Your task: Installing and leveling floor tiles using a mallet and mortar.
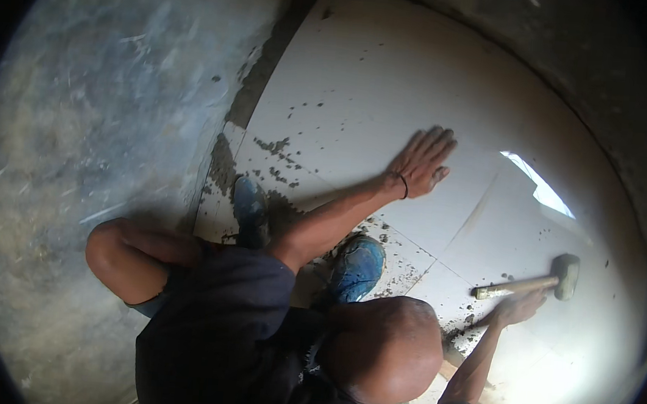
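Observation:
My left hand [422, 163] lies flat on a large pale floor tile [402, 71]. Its fingers are stretched out, and a dark band circles the wrist. Over to the right, my right hand [519, 308] is low over the tiles, right beside the wooden handle of a mallet [518, 286]. Its fingers look stretched along the handle rather than wrapped around it, though they are slightly blurred. The mallet's thick dark head [564, 276] points right, and the whole handle shows.
Crumbs of grey mortar [278, 157] are scattered over the tiles near my feet, in stained blue shoes [360, 269]. A bare grey wall [103, 109] rises on the left. A mortar-coloured gap [261, 83] runs along the tile's left edge. Bright light reflects off the tiles at right.

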`<state>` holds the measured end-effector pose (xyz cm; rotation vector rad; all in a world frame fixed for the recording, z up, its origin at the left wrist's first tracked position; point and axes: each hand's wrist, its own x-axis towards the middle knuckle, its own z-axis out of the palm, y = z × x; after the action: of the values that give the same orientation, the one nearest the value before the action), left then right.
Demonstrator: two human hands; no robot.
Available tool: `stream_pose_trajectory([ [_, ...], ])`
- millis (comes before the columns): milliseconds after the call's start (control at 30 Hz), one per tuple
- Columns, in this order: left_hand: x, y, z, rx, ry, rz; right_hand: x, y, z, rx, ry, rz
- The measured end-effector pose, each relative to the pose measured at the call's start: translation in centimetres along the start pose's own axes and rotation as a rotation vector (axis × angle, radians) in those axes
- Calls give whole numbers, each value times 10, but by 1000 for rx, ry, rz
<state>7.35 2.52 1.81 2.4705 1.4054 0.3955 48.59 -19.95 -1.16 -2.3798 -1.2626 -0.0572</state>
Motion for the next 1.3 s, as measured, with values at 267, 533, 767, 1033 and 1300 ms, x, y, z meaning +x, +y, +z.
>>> stream_pose_trajectory([
  [267,-236,-188,-64,433,271,-1009,1,-7,-2,31,-29,43],
  [533,-329,-156,-77,184,386,-1378,4,-19,-8,114,-51,183],
  [767,-195,-185,-79,94,183,-843,18,-60,-2,257,-83,219],
  [1033,-41,-125,-50,255,190,-615,40,-136,-29,638,-341,642],
  [1300,-10,-140,-33,-333,490,-272,14,-364,-13,738,-731,33],
])
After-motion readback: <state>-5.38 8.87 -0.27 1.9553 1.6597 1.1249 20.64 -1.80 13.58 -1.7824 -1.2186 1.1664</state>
